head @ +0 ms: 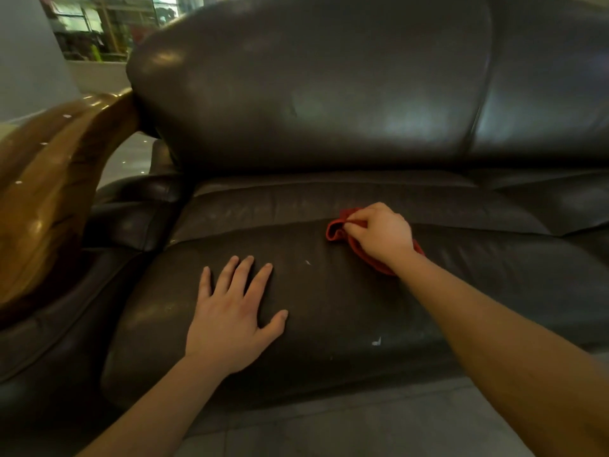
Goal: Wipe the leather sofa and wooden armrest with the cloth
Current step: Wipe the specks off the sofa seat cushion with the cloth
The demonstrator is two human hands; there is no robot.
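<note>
A dark brown leather sofa (329, 110) fills the view, its seat cushion in front of me. My right hand (379, 232) grips a bunched red cloth (334, 229) and holds it on the back part of the seat cushion. Part of the cloth trails out under my wrist. My left hand (234, 311) rests flat on the seat cushion with the fingers spread, to the left of and nearer than the cloth. The glossy wooden armrest (49, 192) curves along the sofa's left side, apart from both hands.
Small pale specks (376, 342) lie on the seat cushion near its front edge. Grey tiled floor (362, 423) runs below the sofa. A white wall (26, 54) and glass shelving (99, 28) stand behind the armrest at the upper left.
</note>
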